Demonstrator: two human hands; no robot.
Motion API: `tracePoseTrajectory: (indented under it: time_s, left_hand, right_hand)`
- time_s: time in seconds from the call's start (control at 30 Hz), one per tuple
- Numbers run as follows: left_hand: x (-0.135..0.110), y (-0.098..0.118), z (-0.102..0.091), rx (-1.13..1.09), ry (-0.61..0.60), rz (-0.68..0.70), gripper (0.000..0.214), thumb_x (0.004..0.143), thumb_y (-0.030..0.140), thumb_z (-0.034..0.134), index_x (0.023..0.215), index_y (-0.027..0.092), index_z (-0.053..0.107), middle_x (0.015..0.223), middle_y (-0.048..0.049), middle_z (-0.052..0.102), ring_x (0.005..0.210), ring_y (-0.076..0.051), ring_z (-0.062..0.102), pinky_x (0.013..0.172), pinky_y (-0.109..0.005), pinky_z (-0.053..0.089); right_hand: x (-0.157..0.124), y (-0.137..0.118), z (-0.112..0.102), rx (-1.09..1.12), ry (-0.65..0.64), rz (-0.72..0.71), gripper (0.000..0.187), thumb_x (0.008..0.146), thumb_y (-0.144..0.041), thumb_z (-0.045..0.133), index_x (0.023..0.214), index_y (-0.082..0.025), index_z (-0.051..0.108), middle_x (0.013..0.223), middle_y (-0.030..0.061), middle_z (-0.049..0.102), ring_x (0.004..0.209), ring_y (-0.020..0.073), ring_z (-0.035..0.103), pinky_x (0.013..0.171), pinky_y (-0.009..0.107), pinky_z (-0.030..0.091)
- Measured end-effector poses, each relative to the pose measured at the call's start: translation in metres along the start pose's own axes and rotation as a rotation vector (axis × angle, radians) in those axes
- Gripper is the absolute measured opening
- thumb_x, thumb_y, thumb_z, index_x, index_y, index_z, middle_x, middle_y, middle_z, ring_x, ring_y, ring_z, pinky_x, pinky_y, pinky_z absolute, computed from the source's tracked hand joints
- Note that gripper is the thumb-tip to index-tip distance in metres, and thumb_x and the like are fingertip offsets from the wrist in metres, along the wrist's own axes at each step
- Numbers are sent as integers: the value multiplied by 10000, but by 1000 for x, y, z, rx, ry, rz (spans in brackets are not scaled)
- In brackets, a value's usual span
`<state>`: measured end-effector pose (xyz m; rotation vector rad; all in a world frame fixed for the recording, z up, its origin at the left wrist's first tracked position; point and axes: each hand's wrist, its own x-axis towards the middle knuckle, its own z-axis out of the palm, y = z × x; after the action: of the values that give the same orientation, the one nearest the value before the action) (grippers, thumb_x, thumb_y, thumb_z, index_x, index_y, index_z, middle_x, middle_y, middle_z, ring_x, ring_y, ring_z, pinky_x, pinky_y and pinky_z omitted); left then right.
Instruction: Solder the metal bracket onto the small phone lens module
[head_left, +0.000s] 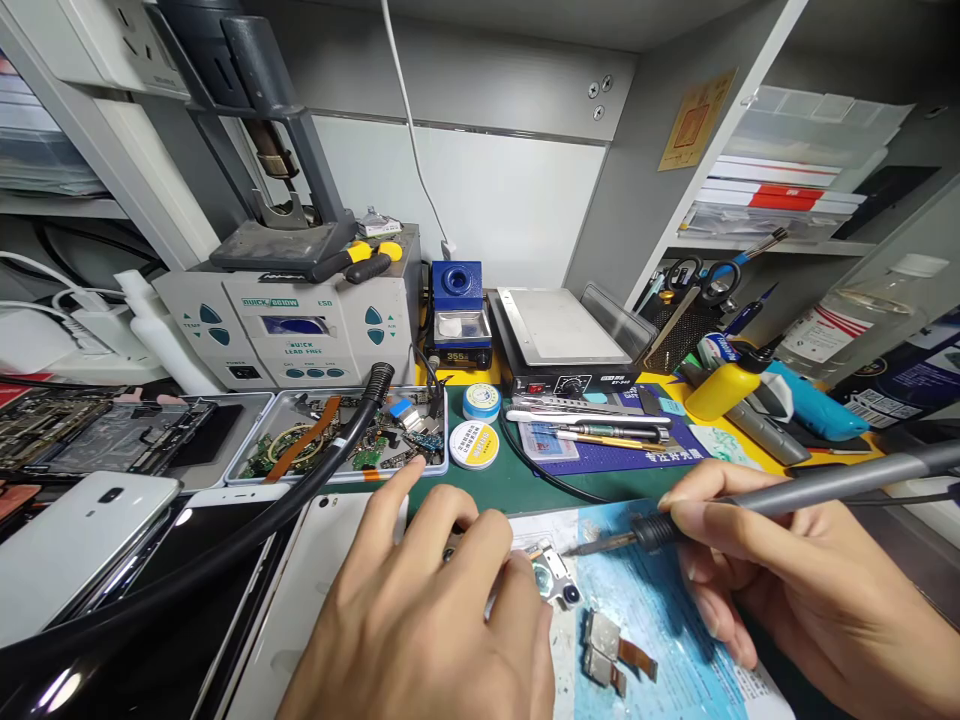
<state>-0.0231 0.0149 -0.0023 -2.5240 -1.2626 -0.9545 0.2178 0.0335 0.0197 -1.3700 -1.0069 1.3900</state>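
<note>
Module [561, 590], a small metal part with a lens, lies on the sheet [656, 580] beneath the bent fingers of the left hand [442, 590], its far end showing just right of them. That hand curls down over the part with the index finger stretched forward; whether it pinches the module or only steadies it, I cannot tell, since the hand hides the contact. The right hand [780, 560] grips the iron [825, 484] like a pen, its tip pointing left, at or very near the module's edge.

If the iron is hot, a small slip could scorch the lens or burn the left fingers, which are close to the tip. Loose pressure from the left hand might let the module skid. A second part [601, 650] with a ribbon, between the hands on the near side, could be knocked by a careless wrist.

Beyond the left hand, a tray [446, 428] holds jumbled boards [367, 457] and ribbons, with a hose [330, 455] crossing over it. Just right of the tray are two lidded tubs, one blue [481, 400], one yellow [474, 445]; their contents are hidden. Beyond the right hand, a mesh cup [670, 335] holds scissors [701, 280], with a capped yellow bottle [724, 385] nearby.
</note>
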Motion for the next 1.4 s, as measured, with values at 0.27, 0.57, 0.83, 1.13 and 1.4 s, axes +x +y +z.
tracePoseTrajectory:
  time_s: [0.27, 0.57, 0.83, 1.13, 1.4]
  left_hand:
    - [1, 0, 0, 7, 4, 5, 153, 908, 250, 601, 832, 236, 732, 811, 22, 669, 853, -201, 619, 1089, -517, 401]
    - [2, 1, 0, -2, -5, -8, 138, 893, 232, 608, 861, 246, 741, 813, 23, 669, 861, -204, 624, 1091, -526, 404]
    - [1, 0, 0, -18, -4, 3, 143, 886, 210, 600, 838, 239, 731, 793, 19, 657, 843, -198, 622, 1082, -537, 415]
    - [1, -1, -1, -24, -20, -1, 144, 892, 198, 596, 860, 237, 731, 817, 17, 662, 863, -201, 623, 1086, -544, 413]
    - [1, -1, 0, -26, -25, 4, 126, 883, 199, 612, 851, 233, 729, 806, 10, 659, 862, -206, 620, 1081, -556, 421]
  right_hand:
    - [5, -8, 10, -40, 18, -3, 402, 512, -497, 903, 661, -206, 670, 443, -50, 519, 249, 139, 478, 189, 225, 372]
    - [-2, 1, -3, -14, -39, 14, 284, 608, -399, 912, 611, -195, 713, 437, -15, 567, 277, 141, 543, 246, 184, 441]
    - [1, 2, -2, 29, -18, 10, 277, 588, -402, 922, 587, -203, 729, 422, -10, 564, 254, 141, 526, 228, 191, 439]
    - [-5, 0, 0, 31, -6, 27, 224, 609, -286, 922, 623, -190, 720, 457, -28, 581, 318, 132, 562, 272, 163, 460]
    - [-6, 2, -2, 13, -15, 46, 235, 618, -307, 921, 635, -185, 720, 468, -17, 598, 324, 146, 576, 279, 175, 468]
